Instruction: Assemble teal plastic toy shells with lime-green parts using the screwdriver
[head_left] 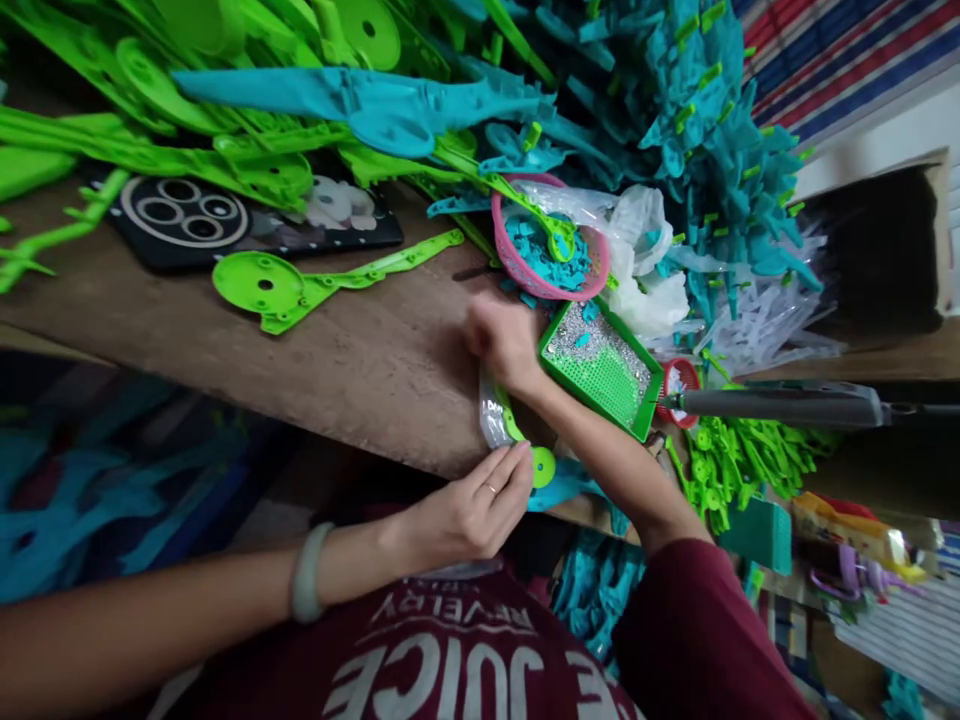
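1. Left hand [469, 515]: reaching in from the left, palm turned down, fingers [510, 478] stretched toward the green part [525, 445] and touching its round end; grip loosely apart, not clamped.
2. Right hand [504, 340]: blurred, forearm coming up from lower right, fingers curled together on the clear plastic bag [493, 415] at its upper end.
3. Green part: lying at the near edge of the desk [360, 360], between both hands, partly inside the bag; long axis running from the right grip down toward the left grip, round disc end nearest the left fingertips.
4. Just right of the right grip: green tray [604, 375] with small silver pieces.
5. Beyond the right grip: pink basket [544, 250].
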